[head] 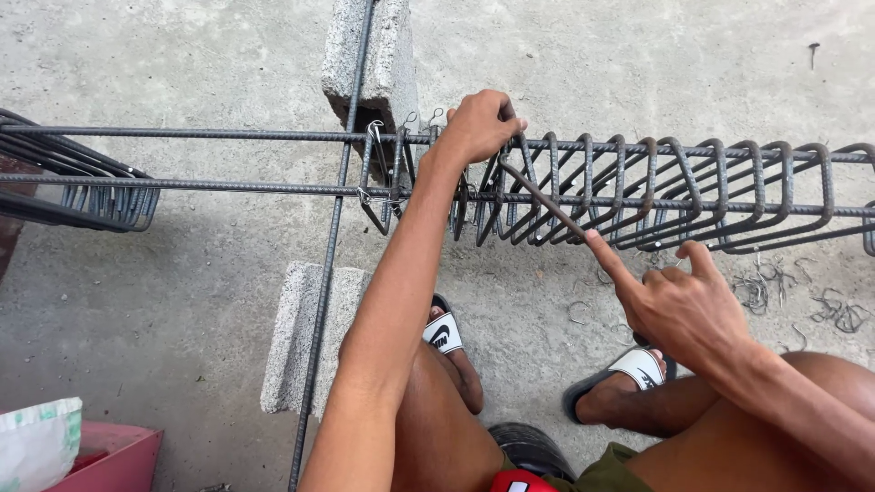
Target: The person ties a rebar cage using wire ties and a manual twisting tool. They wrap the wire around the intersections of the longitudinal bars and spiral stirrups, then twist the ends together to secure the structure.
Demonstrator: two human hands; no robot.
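Note:
My left hand (480,123) reaches forward and is closed around the top of a steel stirrup (510,187) where it meets the upper long rebar (210,134). My right hand (679,301) hovers nearer to me, index finger stretched out and touching the lower end of a slanted stirrup leg (547,202); it holds nothing. A row of several bent stirrups (693,196) hangs on the two long horizontal bars, the lower bar (228,187) running parallel to the upper one. A few stirrups (383,173) are tied with wire left of my left hand.
Two grey concrete blocks (369,64) (296,337) carry a thin rebar (333,237) running away from me. More stirrups (82,196) bunch at the left. Wire scraps (802,296) lie on the concrete floor at right. A red box (114,460) and white sack (36,446) sit bottom left.

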